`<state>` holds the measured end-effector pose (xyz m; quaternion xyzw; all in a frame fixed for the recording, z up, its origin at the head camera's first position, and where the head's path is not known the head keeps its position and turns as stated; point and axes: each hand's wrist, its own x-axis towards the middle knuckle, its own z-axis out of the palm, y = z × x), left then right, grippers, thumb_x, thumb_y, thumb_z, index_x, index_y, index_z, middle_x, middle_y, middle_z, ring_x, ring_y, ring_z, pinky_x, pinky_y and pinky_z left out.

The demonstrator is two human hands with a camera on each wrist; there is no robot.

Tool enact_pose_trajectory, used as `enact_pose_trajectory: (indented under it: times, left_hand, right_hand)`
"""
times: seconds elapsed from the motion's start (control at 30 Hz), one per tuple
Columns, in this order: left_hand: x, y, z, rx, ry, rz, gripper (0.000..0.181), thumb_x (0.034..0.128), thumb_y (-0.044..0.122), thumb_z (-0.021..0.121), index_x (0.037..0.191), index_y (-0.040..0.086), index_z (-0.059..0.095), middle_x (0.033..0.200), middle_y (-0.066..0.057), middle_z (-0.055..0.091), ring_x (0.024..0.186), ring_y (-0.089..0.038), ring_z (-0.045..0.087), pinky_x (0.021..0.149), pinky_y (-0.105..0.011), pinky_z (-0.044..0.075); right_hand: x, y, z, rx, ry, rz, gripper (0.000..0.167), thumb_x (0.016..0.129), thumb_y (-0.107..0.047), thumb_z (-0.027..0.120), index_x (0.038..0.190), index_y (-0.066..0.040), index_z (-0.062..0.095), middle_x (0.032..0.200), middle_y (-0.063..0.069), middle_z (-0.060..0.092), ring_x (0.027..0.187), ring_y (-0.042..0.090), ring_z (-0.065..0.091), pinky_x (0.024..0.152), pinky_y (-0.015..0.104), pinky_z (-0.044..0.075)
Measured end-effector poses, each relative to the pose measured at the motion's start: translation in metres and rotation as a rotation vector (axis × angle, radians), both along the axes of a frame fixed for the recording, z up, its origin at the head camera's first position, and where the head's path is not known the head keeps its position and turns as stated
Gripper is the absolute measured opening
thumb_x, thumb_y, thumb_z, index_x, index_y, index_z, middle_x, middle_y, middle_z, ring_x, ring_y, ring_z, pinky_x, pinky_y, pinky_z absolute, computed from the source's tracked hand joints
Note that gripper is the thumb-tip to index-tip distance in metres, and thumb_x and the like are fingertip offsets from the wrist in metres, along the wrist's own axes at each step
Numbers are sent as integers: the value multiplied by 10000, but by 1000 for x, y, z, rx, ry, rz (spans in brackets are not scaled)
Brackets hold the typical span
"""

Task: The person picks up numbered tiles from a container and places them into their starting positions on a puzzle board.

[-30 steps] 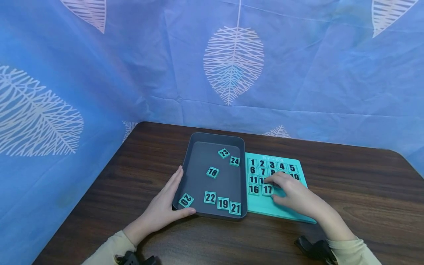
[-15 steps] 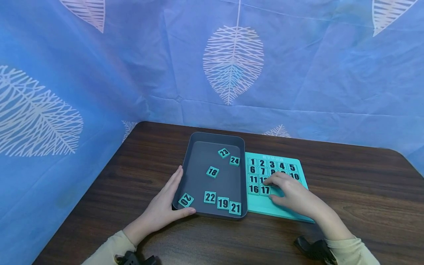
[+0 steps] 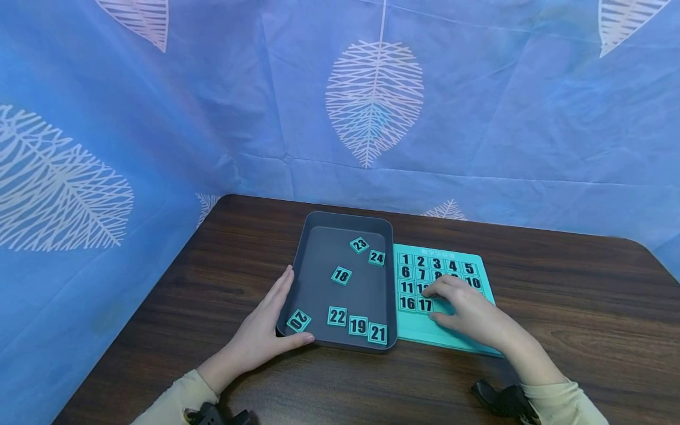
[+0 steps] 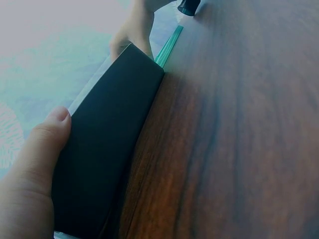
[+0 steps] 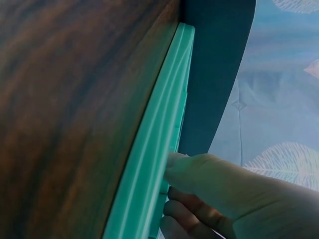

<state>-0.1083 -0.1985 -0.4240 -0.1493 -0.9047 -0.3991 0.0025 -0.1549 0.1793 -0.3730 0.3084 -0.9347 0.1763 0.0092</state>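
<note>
Against the left side and near rim of the dark grey tray [image 3: 366,283] rests my left hand [image 3: 255,333], fingers straight and thumb on the near rim. Loose turquoise number tiles lie in the tray, among them 18 [image 3: 341,276], 20 [image 3: 298,320] and 22 [image 3: 337,316]. The turquoise board [image 3: 425,330] touches the tray's right side and bears rows of tiles. Tile 17 [image 3: 424,305] lies flat beside tile 16 [image 3: 407,303]. Over the board is my right hand [image 3: 473,310], fingers bent, index fingertip and thumb at tile 17's edges. That hand hides several tiles.
The dark wooden table [image 3: 574,295] extends around the tray and board. Blue cloth [image 3: 478,106] with white leaf patterns hangs behind the table and at its left. A black wrist device [image 3: 502,401] is at my right sleeve.
Tile 17 has slid slightly left against tile 16, and my right hand has shifted a little left with it. The left hand has stayed still.
</note>
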Motion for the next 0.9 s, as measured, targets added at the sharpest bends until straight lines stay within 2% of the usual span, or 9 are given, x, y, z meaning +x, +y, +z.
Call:
enact_pose_trajectory:
  times: [0.2,0.53,0.9]
  left_hand:
    - [0,-1,0,3,3,1,1093,761,619,699,1552,267,31,1602,66,4,1433,-227,104,1009,-640,280]
    - [-1,2,1,0,1,5,1100,751,626,703,1549,286,27,1602,68,13,1432,-218,110,1007,-637,286]
    - [0,1,0,-3,1,10,1098,750,639,695,1550,284,31,1602,74,14,1430,-224,118,998,-648,288]
  right_hand:
    - [-1,-2,3,-10,-5,-1,343,800,-147,782,1116,-78,667,1088,27,605,990,237,577,773,405,504]
    - [-6,-12,9,-60,99,18,370,794,-122,785,1136,-44,667,1055,28,622,957,206,598,768,400,521]
    - [-16,-45,25,-92,59,12,404,845,-159,746,1215,-47,627,1137,64,609,1026,236,586,815,428,512]
